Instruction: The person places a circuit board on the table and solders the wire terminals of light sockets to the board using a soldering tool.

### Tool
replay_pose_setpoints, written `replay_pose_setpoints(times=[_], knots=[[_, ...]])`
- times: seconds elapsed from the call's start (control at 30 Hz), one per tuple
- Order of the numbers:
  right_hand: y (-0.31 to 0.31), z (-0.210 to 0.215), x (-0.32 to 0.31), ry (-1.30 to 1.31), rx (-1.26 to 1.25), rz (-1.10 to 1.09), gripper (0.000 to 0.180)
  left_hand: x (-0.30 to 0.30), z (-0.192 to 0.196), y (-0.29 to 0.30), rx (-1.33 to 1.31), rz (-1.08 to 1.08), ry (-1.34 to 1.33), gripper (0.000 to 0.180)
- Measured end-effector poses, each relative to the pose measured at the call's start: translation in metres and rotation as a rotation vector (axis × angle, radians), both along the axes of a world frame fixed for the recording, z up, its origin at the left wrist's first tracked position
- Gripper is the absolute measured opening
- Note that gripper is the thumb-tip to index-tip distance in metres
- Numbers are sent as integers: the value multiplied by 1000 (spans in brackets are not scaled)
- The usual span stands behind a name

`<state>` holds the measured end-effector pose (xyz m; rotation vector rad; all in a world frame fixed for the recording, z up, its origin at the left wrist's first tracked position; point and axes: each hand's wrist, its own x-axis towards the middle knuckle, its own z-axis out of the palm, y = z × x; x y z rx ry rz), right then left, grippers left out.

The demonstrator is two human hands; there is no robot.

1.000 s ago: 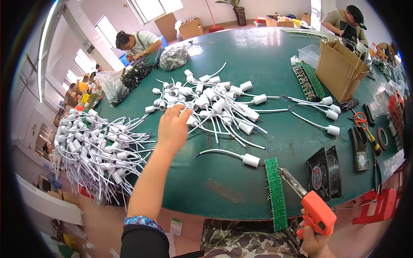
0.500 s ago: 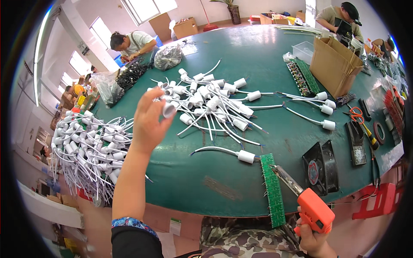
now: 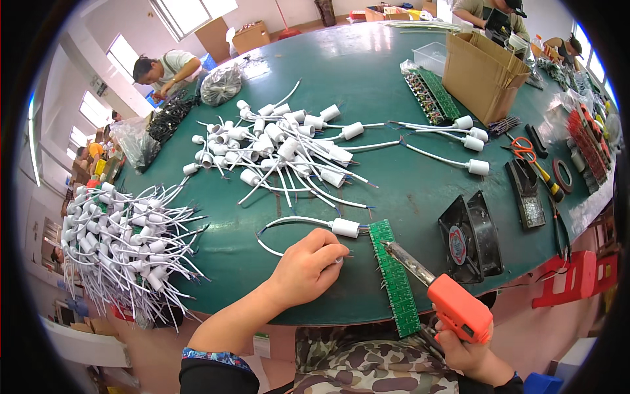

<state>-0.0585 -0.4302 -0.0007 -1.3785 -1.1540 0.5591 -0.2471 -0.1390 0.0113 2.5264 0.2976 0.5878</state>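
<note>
My left hand (image 3: 308,268) is closed near the table's front edge, pinching a white wired lamp socket (image 3: 338,260). Fingers hide most of that socket; its white cable (image 3: 268,247) curves out behind the hand. My right hand (image 3: 467,354) grips a red soldering gun (image 3: 461,308) whose tip lies over the upper end of a long green circuit board strip (image 3: 395,282). Another white lamp socket (image 3: 345,227) lies at the strip's upper end, its short wires toward the board. The board's lower end overhangs the table edge above my lap.
A loose pile of white wired sockets (image 3: 287,148) covers mid-table, and a denser heap (image 3: 125,230) stands at left. On the right are a black fan (image 3: 471,238), a black tray (image 3: 525,194), orange scissors (image 3: 523,148) and a cardboard box (image 3: 484,79). Other people work at the far sides.
My left hand has come down and right from above the pile, bringing a socket beside the board. The view has shifted slightly; my right hand still holds the soldering gun by the strip.
</note>
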Motion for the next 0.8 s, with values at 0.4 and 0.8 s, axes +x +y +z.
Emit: replay_pose_setpoints(times=[0.4, 0.8], knots=[[4, -15, 3, -47, 12, -87, 35, 29, -23, -5, 307, 56, -152, 22], [20, -25, 5, -68, 44, -73, 57, 48, -33, 1, 512, 61, -193, 26]])
